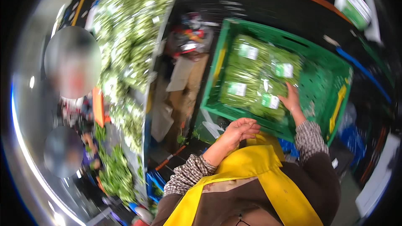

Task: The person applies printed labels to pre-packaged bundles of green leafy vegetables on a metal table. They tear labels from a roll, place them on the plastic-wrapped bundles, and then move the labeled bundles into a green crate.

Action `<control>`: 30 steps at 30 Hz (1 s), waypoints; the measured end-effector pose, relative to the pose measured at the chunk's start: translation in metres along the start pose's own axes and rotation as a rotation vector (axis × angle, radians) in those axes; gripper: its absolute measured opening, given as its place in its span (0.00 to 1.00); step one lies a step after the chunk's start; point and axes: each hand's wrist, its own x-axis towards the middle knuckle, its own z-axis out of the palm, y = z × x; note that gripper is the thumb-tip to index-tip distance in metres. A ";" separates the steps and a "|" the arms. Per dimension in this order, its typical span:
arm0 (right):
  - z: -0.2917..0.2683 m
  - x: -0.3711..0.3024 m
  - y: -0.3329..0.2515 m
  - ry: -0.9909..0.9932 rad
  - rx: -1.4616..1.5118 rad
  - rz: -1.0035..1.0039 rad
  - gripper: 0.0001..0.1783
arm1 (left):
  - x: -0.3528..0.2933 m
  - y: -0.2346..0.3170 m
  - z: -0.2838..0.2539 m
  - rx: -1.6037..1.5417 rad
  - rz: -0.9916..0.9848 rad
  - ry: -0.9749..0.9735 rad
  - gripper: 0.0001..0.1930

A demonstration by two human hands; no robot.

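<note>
"What lies right of centre in the frame?"

"A green plastic crate, set slantwise, with yellow parts at its two short ends. Within it, toward its left side, are the bagged greens: clear, glossy film over leafy contents, with four white-and-green labels facing up."

"And your right hand?"

"My right hand reaches into the crate and rests at the right edge of the bagged greens, beside the lowest label. Thumb and forefinger stand apart; whether they pinch the film, I cannot tell."

"The left?"

"My left hand, at the lower centre, is outside the crate, near its front rim and above my yellow apron. Its fingers are curled and lie together; I cannot tell whether anything is inside them. Both cuffs are checked."

"What surrounds the work?"

"At upper left, a heap of pale green produce, blurred, lies along a metal-edged bench. Darker leafy greens lie at lower left. Two people stand beyond, at the left; an orange object is near them. Crumpled blue plastic sits at the right, just beyond the crate."
</note>
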 end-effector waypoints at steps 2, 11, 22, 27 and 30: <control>-0.008 -0.008 -0.057 0.133 -0.370 -0.053 0.39 | -0.024 0.012 -0.043 -0.087 0.185 0.090 0.14; 0.085 -0.001 -0.318 -0.175 0.193 -0.687 0.23 | -0.204 -0.014 -0.259 -0.480 0.780 0.727 0.14; 0.402 -0.023 -0.651 -0.679 0.293 -0.407 0.41 | -0.340 -0.049 -0.546 -0.898 0.960 1.309 0.19; 0.426 -0.074 -0.713 -0.772 -0.008 -0.382 0.47 | -0.337 -0.027 -0.570 -1.098 0.947 0.937 0.19; 0.412 -0.082 -0.718 -0.999 0.106 -0.146 0.49 | -0.337 -0.020 -0.572 -1.143 0.914 0.750 0.18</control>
